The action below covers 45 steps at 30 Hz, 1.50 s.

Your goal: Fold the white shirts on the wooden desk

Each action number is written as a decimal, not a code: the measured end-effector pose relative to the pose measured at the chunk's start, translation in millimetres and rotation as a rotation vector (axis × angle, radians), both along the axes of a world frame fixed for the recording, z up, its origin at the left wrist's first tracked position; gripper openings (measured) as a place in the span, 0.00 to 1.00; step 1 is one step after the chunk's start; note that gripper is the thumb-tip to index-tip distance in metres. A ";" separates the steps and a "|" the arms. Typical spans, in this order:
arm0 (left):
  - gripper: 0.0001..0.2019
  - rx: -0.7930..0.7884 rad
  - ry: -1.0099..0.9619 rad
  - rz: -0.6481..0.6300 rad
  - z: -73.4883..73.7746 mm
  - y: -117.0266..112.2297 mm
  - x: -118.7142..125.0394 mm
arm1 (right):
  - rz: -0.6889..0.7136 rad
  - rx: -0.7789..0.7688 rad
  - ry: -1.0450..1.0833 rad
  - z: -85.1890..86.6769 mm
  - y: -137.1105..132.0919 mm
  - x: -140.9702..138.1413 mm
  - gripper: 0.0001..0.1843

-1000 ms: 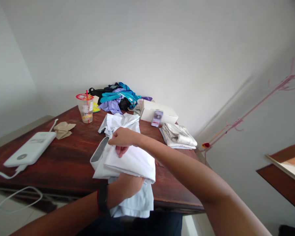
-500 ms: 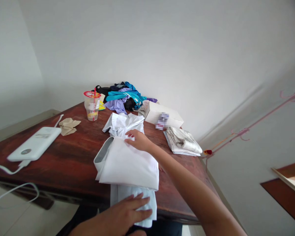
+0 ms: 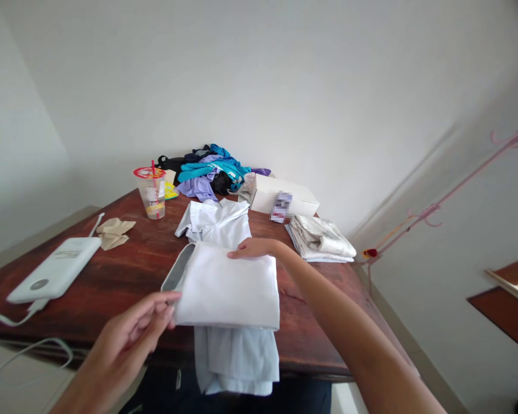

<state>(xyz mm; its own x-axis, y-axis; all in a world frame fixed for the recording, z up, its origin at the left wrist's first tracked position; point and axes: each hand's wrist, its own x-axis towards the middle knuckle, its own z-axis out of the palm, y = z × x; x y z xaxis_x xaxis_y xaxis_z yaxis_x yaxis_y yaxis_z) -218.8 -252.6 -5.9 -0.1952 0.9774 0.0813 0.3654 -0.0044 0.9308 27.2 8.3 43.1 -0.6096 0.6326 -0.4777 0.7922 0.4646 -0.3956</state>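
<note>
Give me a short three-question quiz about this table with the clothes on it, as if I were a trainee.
1. True or false: the right hand rests on the far edge of the folded white garment.
2. Which stands nearest the plastic cup? A) the pile of coloured clothes B) the white box C) the white power bank
3. What do the fingertips of the left hand touch?

Key
1. True.
2. A.
3. The near left corner of the folded white garment, which lies on the wooden table with a pale blue garment hanging over the edge below it.
</note>
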 end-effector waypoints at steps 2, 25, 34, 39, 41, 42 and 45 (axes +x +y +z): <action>0.30 0.038 0.144 0.014 13.8 29.6 -9.4 | 0.003 -0.033 0.026 2.2 2.6 18.7 0.38; 0.31 -0.085 0.386 -0.244 2.9 180.6 1.0 | -0.278 0.189 0.485 -68.9 -12.0 71.8 0.19; 0.31 -0.087 0.544 -0.233 19.0 171.6 -0.2 | -0.364 0.241 0.589 -69.5 -24.7 74.7 0.22; 0.21 -0.003 0.700 -0.296 43.3 180.5 3.2 | -0.397 0.199 0.697 -76.8 -26.7 76.0 0.24; 0.19 0.039 0.721 -0.335 54.8 179.9 7.7 | -0.410 0.208 0.734 -81.0 -27.8 76.7 0.23; 0.19 0.019 0.698 -0.360 59.8 178.7 10.3 | -0.413 0.209 0.752 -82.9 -27.9 77.6 0.23; 0.21 -0.207 0.527 -0.416 68.8 175.4 16.8 | -0.407 0.167 0.785 -85.0 -26.2 82.4 0.28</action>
